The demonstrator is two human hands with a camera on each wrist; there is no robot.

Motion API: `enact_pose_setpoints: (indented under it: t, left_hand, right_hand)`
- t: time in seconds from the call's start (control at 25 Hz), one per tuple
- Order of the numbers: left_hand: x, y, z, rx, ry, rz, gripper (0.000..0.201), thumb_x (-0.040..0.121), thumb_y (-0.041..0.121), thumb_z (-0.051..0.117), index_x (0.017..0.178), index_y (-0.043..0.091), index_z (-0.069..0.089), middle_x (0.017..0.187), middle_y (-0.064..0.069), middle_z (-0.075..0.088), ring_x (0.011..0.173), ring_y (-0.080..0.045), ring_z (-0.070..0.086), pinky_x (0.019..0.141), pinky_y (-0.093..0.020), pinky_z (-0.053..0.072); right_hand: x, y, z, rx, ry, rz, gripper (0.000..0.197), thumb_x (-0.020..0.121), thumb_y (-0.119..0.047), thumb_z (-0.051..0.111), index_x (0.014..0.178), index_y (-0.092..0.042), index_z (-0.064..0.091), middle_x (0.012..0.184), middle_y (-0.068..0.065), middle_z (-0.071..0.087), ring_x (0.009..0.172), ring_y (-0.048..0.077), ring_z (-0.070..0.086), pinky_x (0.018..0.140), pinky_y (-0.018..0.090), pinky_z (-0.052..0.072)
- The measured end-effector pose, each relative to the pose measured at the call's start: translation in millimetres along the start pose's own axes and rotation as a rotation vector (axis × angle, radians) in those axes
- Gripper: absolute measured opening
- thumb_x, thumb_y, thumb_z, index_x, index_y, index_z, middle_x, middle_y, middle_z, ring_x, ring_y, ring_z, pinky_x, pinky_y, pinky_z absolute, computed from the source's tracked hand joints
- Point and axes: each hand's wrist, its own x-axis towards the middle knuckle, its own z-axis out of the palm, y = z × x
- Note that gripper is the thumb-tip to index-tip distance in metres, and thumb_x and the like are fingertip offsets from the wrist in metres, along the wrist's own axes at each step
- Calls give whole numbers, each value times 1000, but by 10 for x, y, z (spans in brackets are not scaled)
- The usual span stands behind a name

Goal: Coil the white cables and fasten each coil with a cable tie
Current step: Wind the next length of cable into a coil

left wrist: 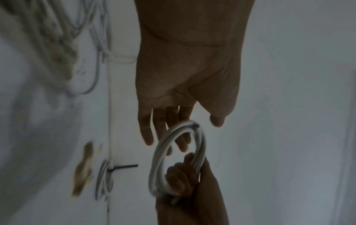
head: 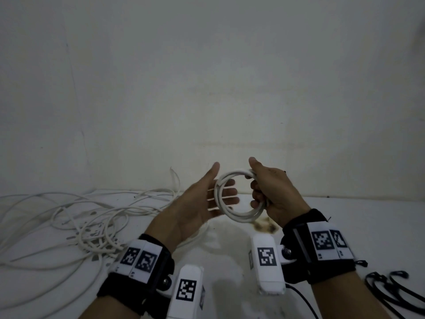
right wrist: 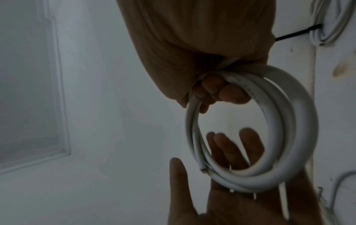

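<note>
Head view: a white work surface meets a plain pale wall; a brown stain marks the surface below the hands. Loose white cables lie tangled at the left, and black cable ties lie at the lower right. Black-and-white square code markers sit on both wristbands; no legible text is visible. The right hand grips a white cable coil held in the air, fingers curled round its strands. The left hand is flat with straight fingers just behind the coil.

Left wrist view: a finished coil bound with a black tie lies on the surface beside the stain.

Right wrist view: faint print runs along the held coil's jacket, unreadable. A cut cable end projects at the coil's lower left, above the left palm.
</note>
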Motion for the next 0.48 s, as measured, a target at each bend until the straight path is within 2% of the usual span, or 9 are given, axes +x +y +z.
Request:
enact_pose_setpoints:
  t: [0.08, 0.16, 0.2, 0.28, 0.48]
  left_hand:
    - [-8, -101, 135, -221, -45, -13, 59, 89, 64, 48, 68, 12, 66, 63, -5, 60, 63, -21, 63, 74, -34, 54]
    - [9, -195, 254, -379, -18, 40, 59, 90, 63, 46, 53, 17, 45, 48, 1, 34, 47, -15, 40, 66, -29, 51]
    - [11, -222, 304, -423, 0, 67, 58, 91, 61, 46, 53, 19, 38, 48, 3, 25, 45, -13, 30, 63, -27, 50]
    - [0, -249, 395, -446, 35, 104, 55, 94, 58, 45, 55, 21, 32, 50, 3, 17, 44, -12, 21, 55, -25, 49]
    - [-38, -257, 442, -413, 95, 142, 54, 95, 58, 44, 57, 23, 30, 48, 4, 14, 42, -12, 16, 48, -23, 41]
  right_hand:
    - [-10, 5, 18, 45, 37, -10, 39, 99, -39, 57, 83, -4, 62, 52, 0, 38, 37, 13, 33, 39, 23, 38]
    - [-9, 2, 30, 68, 67, -23, 39, 98, -38, 59, 81, -3, 61, 51, 1, 37, 36, 13, 32, 37, 22, 37]
    - [-7, -2, 31, 78, 82, -26, 39, 98, -37, 60, 80, -3, 61, 48, 0, 37, 35, 13, 31, 37, 22, 35]
    - [-6, -14, 23, 109, 106, -24, 36, 97, -35, 61, 78, -4, 58, 43, -2, 35, 34, 13, 28, 36, 21, 32]
    - [-54, -30, 58, 133, 80, -6, 37, 97, -33, 62, 73, -10, 47, 39, -4, 31, 31, 12, 25, 36, 20, 28]
